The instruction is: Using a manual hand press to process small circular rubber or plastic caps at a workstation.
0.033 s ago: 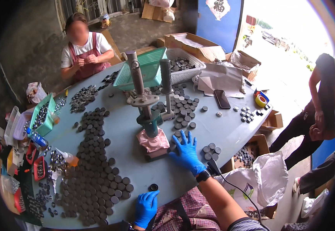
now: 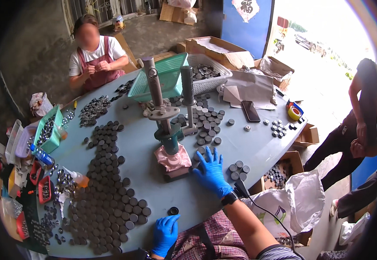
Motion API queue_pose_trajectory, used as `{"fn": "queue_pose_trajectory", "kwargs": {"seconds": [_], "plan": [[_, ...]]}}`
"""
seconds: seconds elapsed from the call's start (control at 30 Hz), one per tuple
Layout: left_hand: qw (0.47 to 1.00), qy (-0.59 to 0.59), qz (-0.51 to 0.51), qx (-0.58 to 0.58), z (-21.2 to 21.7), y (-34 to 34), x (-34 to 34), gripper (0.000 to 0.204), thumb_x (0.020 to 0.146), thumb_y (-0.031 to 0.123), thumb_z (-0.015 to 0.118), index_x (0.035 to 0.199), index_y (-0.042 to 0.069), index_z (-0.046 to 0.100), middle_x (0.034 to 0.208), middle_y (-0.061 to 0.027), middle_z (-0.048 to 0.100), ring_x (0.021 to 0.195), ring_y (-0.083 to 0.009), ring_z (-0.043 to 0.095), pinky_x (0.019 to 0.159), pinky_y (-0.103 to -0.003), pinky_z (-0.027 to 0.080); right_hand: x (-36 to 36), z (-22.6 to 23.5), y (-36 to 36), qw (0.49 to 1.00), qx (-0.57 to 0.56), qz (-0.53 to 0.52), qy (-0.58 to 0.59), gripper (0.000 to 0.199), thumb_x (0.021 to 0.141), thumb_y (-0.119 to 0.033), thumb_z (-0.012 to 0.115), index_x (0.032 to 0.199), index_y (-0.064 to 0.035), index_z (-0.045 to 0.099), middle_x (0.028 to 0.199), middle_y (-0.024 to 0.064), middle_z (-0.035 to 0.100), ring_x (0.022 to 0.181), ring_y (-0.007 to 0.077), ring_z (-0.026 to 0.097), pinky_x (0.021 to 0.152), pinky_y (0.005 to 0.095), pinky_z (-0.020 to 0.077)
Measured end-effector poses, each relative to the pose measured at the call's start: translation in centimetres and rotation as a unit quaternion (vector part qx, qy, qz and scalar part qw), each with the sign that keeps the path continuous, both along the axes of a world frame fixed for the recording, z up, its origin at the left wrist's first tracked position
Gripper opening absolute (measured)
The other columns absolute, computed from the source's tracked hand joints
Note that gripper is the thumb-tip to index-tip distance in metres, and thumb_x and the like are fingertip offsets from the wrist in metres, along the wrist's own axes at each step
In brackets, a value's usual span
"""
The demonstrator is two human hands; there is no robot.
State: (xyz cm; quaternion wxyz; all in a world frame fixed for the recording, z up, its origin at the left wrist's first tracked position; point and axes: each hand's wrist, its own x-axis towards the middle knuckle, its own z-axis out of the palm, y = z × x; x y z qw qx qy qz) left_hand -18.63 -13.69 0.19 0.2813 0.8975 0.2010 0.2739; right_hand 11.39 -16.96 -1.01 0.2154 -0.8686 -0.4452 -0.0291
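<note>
My right hand (image 2: 212,171), in a blue glove, lies flat with spread fingers on the grey-blue table (image 2: 153,186), touching dark round caps just right of a hand press (image 2: 169,138). The press stands on a base wrapped in pink cloth (image 2: 171,159). My left hand (image 2: 165,234), also in a blue glove, rests at the table's near edge and holds nothing. A single dark cap (image 2: 173,211) lies just beyond its fingertips. A wide spread of dark caps (image 2: 110,190) covers the table to the left. A small cluster of caps (image 2: 239,168) sits right of my right hand.
A green basket (image 2: 166,78) and a white basket (image 2: 210,73) stand behind the press. A phone (image 2: 250,111) and a tape roll (image 2: 293,113) lie at the right. One person (image 2: 95,56) sits across the table, another (image 2: 361,112) stands at the right. A white bag (image 2: 301,199) hangs by the edge.
</note>
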Motion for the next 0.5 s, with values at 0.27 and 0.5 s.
{"fn": "queue_pose_trajectory", "kwargs": {"seconds": [0.27,0.5], "plan": [[1.0,0.01,0.01,-0.003,-0.4,0.4,-0.1,0.024,0.085,0.007,0.063,0.108,0.01,0.07,0.094,-0.0094,0.068,0.085,-0.0286,0.063,0.079,-0.041,0.048,3.2,1.6,2.5,0.996,-0.023,-0.09,0.017,0.088,0.077,-0.061,0.067,0.152,-0.0261,0.035,0.16,0.0227,0.016,0.146,0.0512,0.01,0.111,0.0724,0.0056],[0.999,0.001,0.043,0.003,1.7,-0.7,0.9,0.021,0.088,0.006,0.061,0.107,0.009,0.07,0.097,-0.0114,0.067,0.09,-0.0333,0.062,0.08,-0.043,0.049,6.9,0.6,7.8,0.999,-0.032,-0.042,0.007,0.082,0.078,-0.064,0.063,0.148,-0.0277,0.041,0.159,0.0195,0.024,0.146,0.0481,0.015,0.11,0.0733,0.0085]]}}
